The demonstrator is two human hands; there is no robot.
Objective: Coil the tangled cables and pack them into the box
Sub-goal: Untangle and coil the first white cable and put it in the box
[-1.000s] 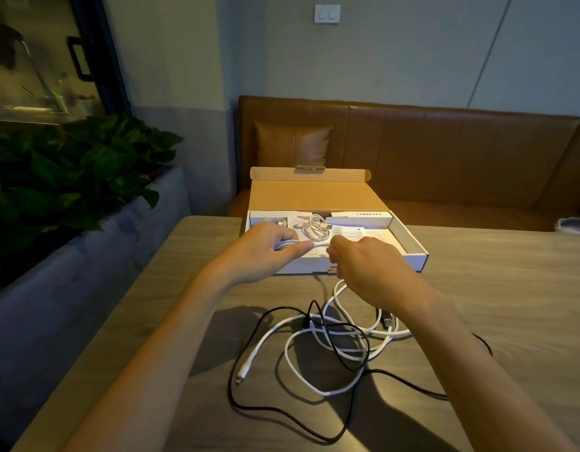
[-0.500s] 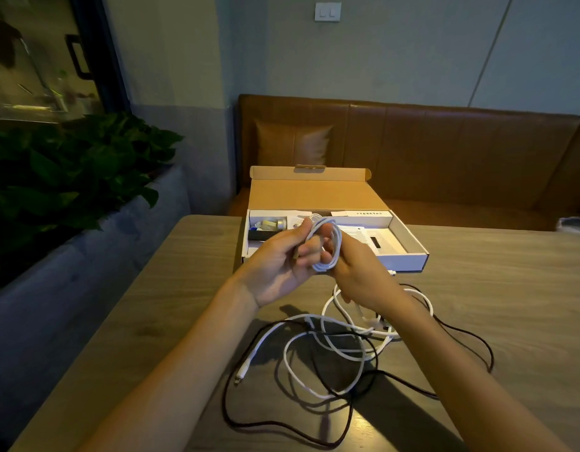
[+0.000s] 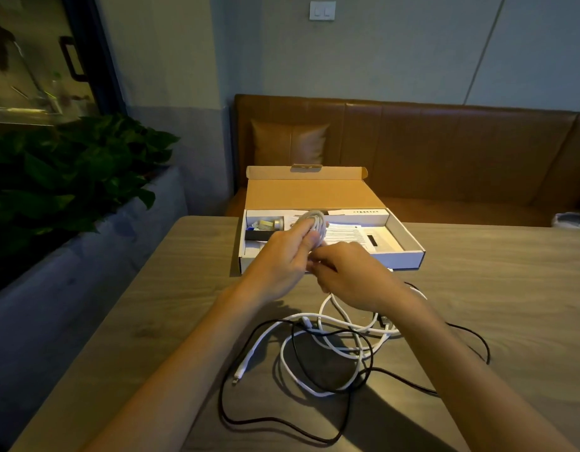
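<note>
Left hand (image 3: pixel 282 261) up, fingers wrapped round a white coil (image 3: pixel 316 225), and we're holding it over the near edge of the open cardboard box (image 3: pixel 407 257). Right hand (image 3: pixel 352 277) just beside it, fingers bent, pinching the white cable (image 3: pixel 254 350), which drops to the table (image 3: pixel 510 288) and tangles with a black cable (image 3: pixel 220 399).

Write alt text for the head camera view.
The left hand holds a white coil by an open cardboard box, the right hand pinching its strand. A white cable and a black cable lie tangled on the table.
</note>
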